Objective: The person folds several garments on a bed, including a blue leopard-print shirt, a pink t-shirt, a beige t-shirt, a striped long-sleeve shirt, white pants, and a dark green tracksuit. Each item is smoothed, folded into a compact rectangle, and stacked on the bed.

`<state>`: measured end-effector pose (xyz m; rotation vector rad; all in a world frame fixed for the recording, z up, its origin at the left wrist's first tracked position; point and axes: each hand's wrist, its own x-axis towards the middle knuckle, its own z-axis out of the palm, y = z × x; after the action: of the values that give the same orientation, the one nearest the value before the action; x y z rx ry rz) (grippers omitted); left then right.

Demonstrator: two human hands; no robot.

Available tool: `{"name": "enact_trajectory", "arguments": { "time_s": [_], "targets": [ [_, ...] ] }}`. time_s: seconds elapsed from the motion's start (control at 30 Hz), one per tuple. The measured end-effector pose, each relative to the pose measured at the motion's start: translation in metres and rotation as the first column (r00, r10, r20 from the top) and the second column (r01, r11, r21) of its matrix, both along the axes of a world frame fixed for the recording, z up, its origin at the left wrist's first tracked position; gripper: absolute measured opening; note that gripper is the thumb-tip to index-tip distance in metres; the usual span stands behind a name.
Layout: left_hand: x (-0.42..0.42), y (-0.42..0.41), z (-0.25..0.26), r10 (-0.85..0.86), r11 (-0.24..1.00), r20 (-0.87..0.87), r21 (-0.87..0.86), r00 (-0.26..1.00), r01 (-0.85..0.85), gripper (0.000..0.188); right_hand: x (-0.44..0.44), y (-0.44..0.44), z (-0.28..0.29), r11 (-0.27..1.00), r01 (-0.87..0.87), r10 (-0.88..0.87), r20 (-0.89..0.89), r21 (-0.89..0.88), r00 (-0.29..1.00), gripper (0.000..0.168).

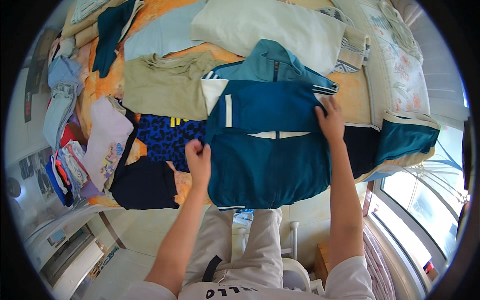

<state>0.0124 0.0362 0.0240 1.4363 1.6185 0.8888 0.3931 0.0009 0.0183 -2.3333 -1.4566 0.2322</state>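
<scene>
A teal zip-up jacket with white stripes and a stand-up collar lies front up before me. One sleeve is folded across its chest, the white-banded cuff pointing left. On the right, my right hand rests on the jacket's edge just below the striped shoulder, fingers slightly spread. My left hand is at the jacket's left side with its fingers curled; whether it pinches the fabric cannot be told. Beside that hand lies a blue leopard-print garment, partly under an olive T-shirt.
Orange patterned cloth covers the surface. A black folded garment and lilac shirt lie left, near stacked clothes. Pale green and light blue garments lie behind. Dark trousers extend right, towards a window.
</scene>
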Motion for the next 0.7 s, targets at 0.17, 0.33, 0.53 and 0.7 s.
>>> {"name": "enact_trajectory", "arguments": {
  "time_s": [0.17, 0.33, 0.53, 0.7],
  "targets": [
    [-0.048, -0.102, 0.004, 0.220, 0.885, 0.067, -0.432, 0.973, -0.171, 0.038, -0.052, -0.077, 0.035, 0.926, 0.366, -0.286, -0.455, 0.097, 0.843, 0.028],
    [-0.069, -0.133, -0.001, 0.016, 0.718, 0.267, -0.674, 0.964, 0.175, 0.050, -0.084, -0.222, 0.000, 0.759, 0.627, -0.486, -0.794, -0.177, 0.364, 0.019],
    [-0.083, -0.100, 0.036, -0.416, 0.256, 0.218, -0.904, 0.883, 0.344, 0.050, -0.066, -0.249, 0.035, 0.803, 0.104, -0.571, -0.709, -0.587, 0.413, 0.026],
    [-0.086, -0.039, 0.093, -0.191, -0.014, 0.538, -0.838, 0.821, 0.545, 0.046, -0.028, -0.205, 0.103, 0.835, 0.073, -0.504, -0.812, -0.545, -0.294, 0.032]
  ]
}}
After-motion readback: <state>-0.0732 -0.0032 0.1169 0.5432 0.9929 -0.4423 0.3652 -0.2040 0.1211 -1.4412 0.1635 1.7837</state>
